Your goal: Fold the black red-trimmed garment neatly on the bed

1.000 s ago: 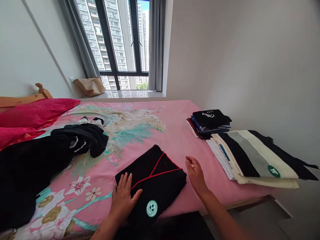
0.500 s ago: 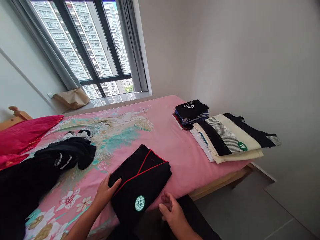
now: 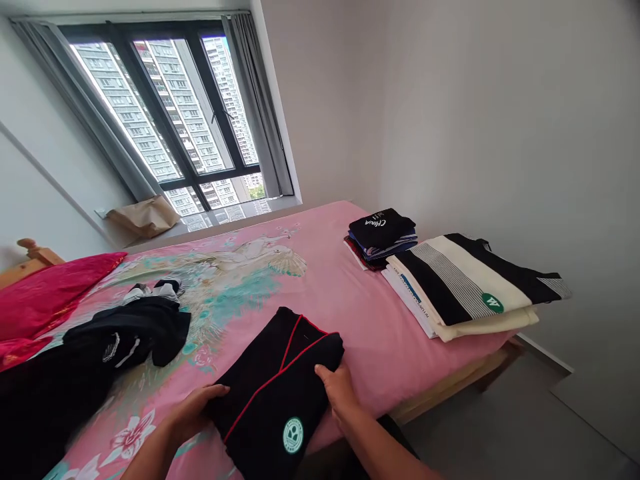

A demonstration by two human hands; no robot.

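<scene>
A folded black garment (image 3: 273,393) with red piping along its crossed neckline and a round pale-green badge lies at the bed's near edge. My left hand (image 3: 197,405) grips its left side, thumb on top and fingers tucked beneath. On the opposite side, my right hand (image 3: 337,387) pinches the garment's right edge, its thumb on top and the other fingers hidden underneath. The cloth sits between both hands, its near end running toward my lap.
A pink floral bedsheet (image 3: 325,267) covers the bed. Rumpled dark clothes (image 3: 135,333) lie left. To the right are a small folded pile (image 3: 383,230) and a larger folded stack (image 3: 460,280) overhanging the edge. Red pillows (image 3: 55,280) and a paper bag (image 3: 145,217) are farther back.
My right hand has moved up from beside the garment and taken hold of its right edge. My left hand has slid its fingers under the left side. The view has tilted up slightly.
</scene>
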